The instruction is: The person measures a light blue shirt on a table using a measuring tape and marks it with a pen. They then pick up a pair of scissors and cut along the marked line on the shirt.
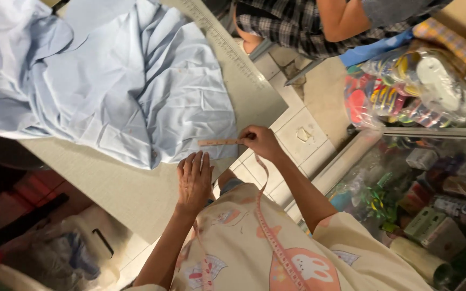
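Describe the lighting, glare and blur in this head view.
Head view: bright, even light on the pale blue cloth and table; lower-left corner falls into dark shadow; glare patches on the clear plastic bag and glass case; both hands, left and right, and the tape measure look reasonably sharp; the frame edges go soft.

Beyond the left hand (194, 180) the pale blue cloth (125, 86) lies rumpled over most of the table (120, 194), its folds barring a flat reach forward; to that hand's left, bare tabletop runs open to the edge; the tape measure (218, 143) spans the short gap to the right hand (260, 141); past the right hand a long ruler (222, 40) slants across; further right, open tiled floor (297, 134), then a glass cabinet (432, 183) and another person's legs.
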